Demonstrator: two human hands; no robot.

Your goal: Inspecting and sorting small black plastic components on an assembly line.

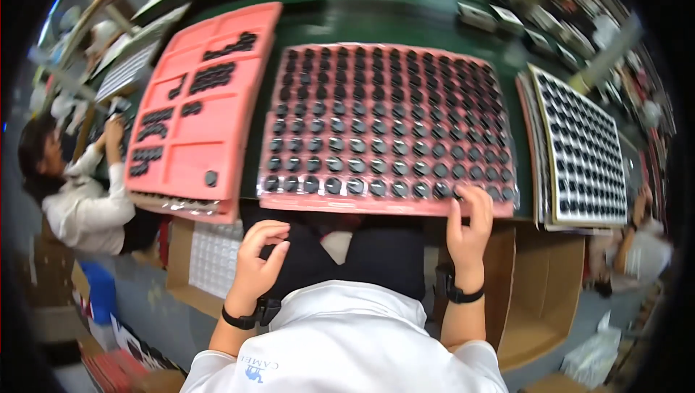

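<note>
My right hand point(470, 226) reaches over the near edge of a pink tray point(347, 203). Its thumb and forefinger close around a small round black cap point(457, 190) in the nearest row, and the fingers cover part of that row. Rows of similar caps stand in a clear plastic insert across the tray. Off the tray's near left corner, my left hand point(259, 257) hovers above my lap. Its fingers are bent, with a gap between them and the thumb, and I see nothing held there. Dark bands circle both wrists.
To the left, a stacked pink compartment tray point(190, 163) holds groups of black pieces. A white sheet of black caps point(583, 150) leans on a stack at the right. Open cardboard boxes point(539, 292) stand below the green table point(326, 20). People point(87, 197) sit on either side.
</note>
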